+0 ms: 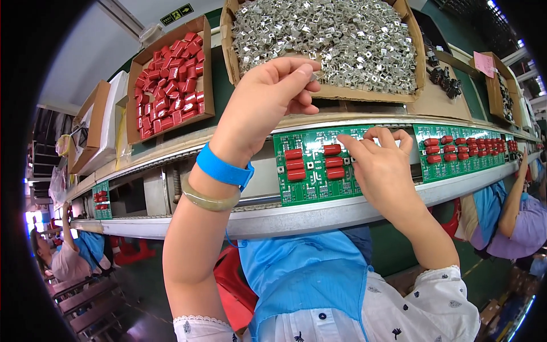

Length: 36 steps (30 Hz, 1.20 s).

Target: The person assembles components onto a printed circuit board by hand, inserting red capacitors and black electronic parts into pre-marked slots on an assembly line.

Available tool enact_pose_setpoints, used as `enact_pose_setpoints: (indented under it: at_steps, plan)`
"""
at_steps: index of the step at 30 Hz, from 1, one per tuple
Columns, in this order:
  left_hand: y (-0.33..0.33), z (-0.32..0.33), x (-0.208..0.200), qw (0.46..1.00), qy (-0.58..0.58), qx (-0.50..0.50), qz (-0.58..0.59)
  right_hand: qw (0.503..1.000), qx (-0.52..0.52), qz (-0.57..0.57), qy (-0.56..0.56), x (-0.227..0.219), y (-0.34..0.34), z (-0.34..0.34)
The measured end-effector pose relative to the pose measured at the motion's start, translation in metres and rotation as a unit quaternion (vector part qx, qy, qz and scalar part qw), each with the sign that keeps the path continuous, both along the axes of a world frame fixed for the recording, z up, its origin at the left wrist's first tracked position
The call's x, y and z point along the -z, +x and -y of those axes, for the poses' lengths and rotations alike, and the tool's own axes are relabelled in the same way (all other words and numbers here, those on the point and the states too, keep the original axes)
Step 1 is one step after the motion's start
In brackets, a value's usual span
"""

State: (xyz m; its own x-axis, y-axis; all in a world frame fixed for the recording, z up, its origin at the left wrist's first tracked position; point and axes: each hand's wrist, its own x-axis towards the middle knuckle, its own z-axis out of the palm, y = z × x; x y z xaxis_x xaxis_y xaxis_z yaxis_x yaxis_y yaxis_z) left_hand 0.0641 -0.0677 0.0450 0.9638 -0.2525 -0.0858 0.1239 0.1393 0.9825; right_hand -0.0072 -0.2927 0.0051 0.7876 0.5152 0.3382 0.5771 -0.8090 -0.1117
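Note:
My left hand point(272, 91) is raised in front of a wide cardboard box point(364, 96) heaped with small silvery metal clips point(325, 40). Its thumb and forefinger pinch one small metal clip point(313, 77), mostly covered by the fingers. Below it on the rail lies a green circuit board point(301, 195) carrying red capacitors point(294, 165) in stacked columns and small square metal parts between them. My right hand point(383, 165) is over the right part of this board, fingers bent and tips drawn together at its surface. Whatever they grip is hidden. A blue band point(221, 165) circles my left wrist.
An open cardboard box of red capacitors point(171, 85) stands at the back left. More populated green boards point(462, 166) line the metal rail point(319, 221) to the right, and a small one point(102, 200) sits far left. Black parts point(447, 82) lie at the back right. Other people work at both ends.

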Motion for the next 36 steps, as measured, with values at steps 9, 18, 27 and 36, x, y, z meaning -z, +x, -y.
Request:
enact_pose_setpoints:
  at_steps: [9,18,27,36]
  plan:
    - [-0.011,0.001,0.004,0.999,-0.025,0.027,-0.005,0.999,0.007,-0.032,-0.018,-0.006,0.001,-0.003]
    - [-0.018,0.006,0.004,0.999,-0.043,0.031,-0.002,0.999,0.013,-0.048,-0.017,-0.004,0.004,-0.004]
    - [-0.024,0.011,0.007,0.997,-0.053,0.052,-0.023,0.99,0.026,-0.091,0.107,-0.035,0.011,0.012]
    - [-0.037,0.026,0.004,0.991,-0.067,0.08,-0.082,0.914,-0.071,-0.151,0.369,-0.038,0.021,0.011]
